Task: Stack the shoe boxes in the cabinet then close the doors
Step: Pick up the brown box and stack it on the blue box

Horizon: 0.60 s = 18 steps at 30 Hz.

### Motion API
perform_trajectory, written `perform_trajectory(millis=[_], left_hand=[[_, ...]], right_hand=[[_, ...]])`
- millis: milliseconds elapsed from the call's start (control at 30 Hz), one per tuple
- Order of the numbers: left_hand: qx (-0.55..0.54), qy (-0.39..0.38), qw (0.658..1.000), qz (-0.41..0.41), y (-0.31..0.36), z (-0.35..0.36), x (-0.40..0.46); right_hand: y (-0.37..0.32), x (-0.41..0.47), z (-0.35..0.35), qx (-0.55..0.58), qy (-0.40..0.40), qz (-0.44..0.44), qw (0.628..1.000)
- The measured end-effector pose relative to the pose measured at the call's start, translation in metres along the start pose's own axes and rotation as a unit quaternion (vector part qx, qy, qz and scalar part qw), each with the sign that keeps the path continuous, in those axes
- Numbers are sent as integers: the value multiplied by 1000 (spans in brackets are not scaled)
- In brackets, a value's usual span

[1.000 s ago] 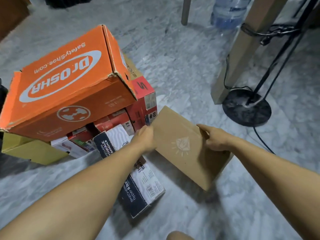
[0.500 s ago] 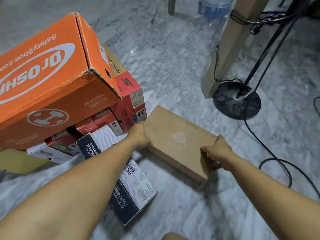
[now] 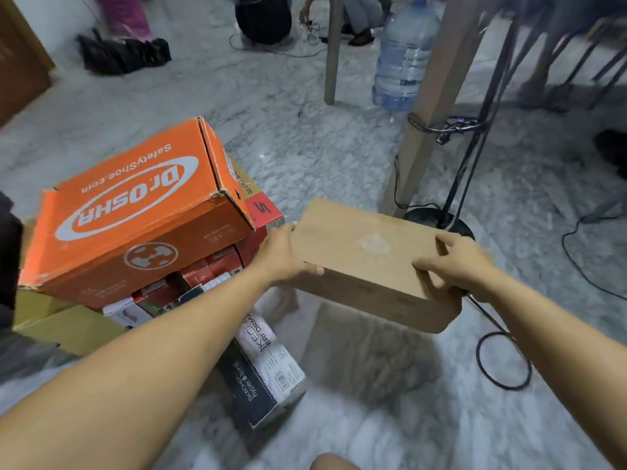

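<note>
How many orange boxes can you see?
1. The big orange cardboard shoe box with white lettering sits tilted on top of the pile on the left. Smaller red boxes lie under it; more may be hidden.

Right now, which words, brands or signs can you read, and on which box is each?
"Dr.OSHA": orange box top, upside down.
"SafetyShoe.com": same top.
"S" logo: red box.
"SKECHERS", "hyper": dark box on the floor.
Brown box: faint emblem, no words.
Barcode and small labels: too small to read.
</note>
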State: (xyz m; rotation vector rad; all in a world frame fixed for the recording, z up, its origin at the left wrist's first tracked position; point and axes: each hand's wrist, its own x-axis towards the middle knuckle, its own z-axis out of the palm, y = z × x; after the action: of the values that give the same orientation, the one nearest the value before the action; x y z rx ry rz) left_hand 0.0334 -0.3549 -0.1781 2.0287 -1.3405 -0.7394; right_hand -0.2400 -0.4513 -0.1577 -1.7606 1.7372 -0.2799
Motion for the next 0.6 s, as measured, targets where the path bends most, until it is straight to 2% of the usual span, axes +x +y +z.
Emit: perform_trajectory(millis=[200, 467, 600], left_hand=[[-54, 60, 996, 27, 40, -67, -40], [-64, 145, 985, 68, 55, -173, -102], [-70, 194, 978, 42, 42, -223, -144]], right_hand=[[-51, -41, -58, -19, 25, -98, 995], [-151, -119, -87, -29, -55, -260, 964], [-198, -151, -77, -18, -76, -310, 948]])
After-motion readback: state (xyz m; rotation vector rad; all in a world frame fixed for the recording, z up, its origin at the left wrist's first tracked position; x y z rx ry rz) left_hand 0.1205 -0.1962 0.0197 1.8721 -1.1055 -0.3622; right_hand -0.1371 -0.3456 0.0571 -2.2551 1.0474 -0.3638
